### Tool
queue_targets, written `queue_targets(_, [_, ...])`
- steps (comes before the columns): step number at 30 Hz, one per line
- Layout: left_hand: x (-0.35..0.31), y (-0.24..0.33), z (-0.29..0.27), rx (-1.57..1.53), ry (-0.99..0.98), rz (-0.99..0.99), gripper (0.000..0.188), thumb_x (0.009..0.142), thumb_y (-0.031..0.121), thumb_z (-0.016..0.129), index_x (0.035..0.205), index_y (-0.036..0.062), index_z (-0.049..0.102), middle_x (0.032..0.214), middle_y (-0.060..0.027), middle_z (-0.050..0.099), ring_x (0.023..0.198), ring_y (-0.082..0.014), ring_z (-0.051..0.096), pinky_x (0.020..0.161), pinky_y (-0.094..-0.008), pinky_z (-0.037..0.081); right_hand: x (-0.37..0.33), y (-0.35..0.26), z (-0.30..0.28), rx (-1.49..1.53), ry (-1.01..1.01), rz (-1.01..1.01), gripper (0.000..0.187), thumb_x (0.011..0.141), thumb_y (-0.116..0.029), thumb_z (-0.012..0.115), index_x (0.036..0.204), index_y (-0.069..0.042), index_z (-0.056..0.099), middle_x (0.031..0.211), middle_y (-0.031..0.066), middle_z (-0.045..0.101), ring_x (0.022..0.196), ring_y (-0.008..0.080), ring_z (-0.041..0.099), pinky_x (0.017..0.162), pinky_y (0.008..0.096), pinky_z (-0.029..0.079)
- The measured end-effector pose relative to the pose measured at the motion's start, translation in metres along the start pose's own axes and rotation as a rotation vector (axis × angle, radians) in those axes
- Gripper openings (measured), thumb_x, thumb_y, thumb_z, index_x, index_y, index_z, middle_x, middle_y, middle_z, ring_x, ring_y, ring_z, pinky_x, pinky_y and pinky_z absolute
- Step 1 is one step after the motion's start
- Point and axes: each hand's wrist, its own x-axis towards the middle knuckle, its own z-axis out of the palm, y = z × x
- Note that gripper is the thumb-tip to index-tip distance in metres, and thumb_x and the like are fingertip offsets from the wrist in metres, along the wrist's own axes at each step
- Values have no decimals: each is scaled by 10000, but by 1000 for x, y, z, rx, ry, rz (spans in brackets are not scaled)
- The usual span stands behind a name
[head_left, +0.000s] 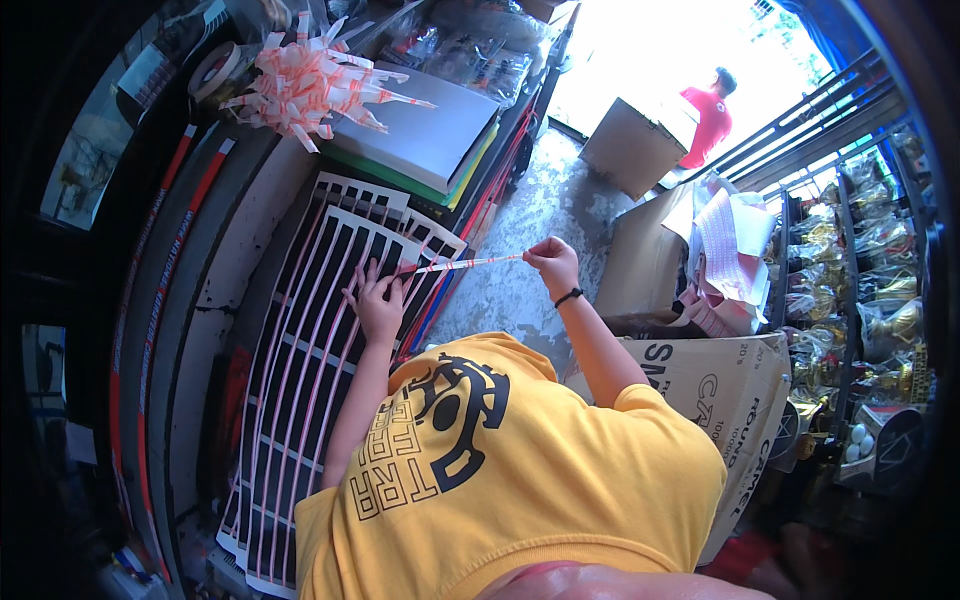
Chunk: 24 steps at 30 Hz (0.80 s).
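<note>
A narrow white strip with red-orange marks is stretched between my hands. My right hand pinches its right end, out to the right of the stack. My left hand rests with fingers apart on a dark sheet with a white grid, near the strip's left end; whether a fingertip touches the strip I cannot tell. Long pinkish lines run down the sheet, which lies lengthwise on my left. Beyond it hangs a large tangled bunch of similar white and red-orange strips.
A white board tops a stack of coloured sheets past the grid sheet. Rolls of tape sit at the far left. Cardboard boxes and a carton stand to the right, beside shelves of wrapped trophies. A person in red is outside.
</note>
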Motion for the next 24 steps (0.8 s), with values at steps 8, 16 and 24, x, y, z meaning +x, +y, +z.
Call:
queue_targets(8, [2, -17, -4, -164, 11, -9, 149, 868, 188, 617, 891, 60, 689, 1378, -135, 553, 1413, -360, 329, 1113, -693, 51, 9, 12, -4, -35, 86, 231, 161, 746, -71, 797, 803, -55, 647, 755, 18, 666, 620, 94, 571, 525, 255, 438])
queue_targets(16, [0, -13, -5, -97, 22, 19, 250, 834, 324, 704, 925, 95, 665, 1355, -147, 568, 1390, -360, 366, 1092, -706, 119, 23, 13, -9, -28, -65, 210, 209, 779, -81, 778, 943, -75, 649, 781, 20, 664, 587, 77, 546, 481, 226, 434])
queue_targets(24, [0, -5, -19, -252, -24, -47, 203, 825, 176, 714, 1008, 129, 640, 1387, -139, 536, 1418, -348, 323, 1126, -668, 71, 35, 30, -1, -68, -21, 261, 503, 906, -171, 675, 1357, -129, 454, 768, 105, 711, 413, 86, 499, 386, 228, 384])
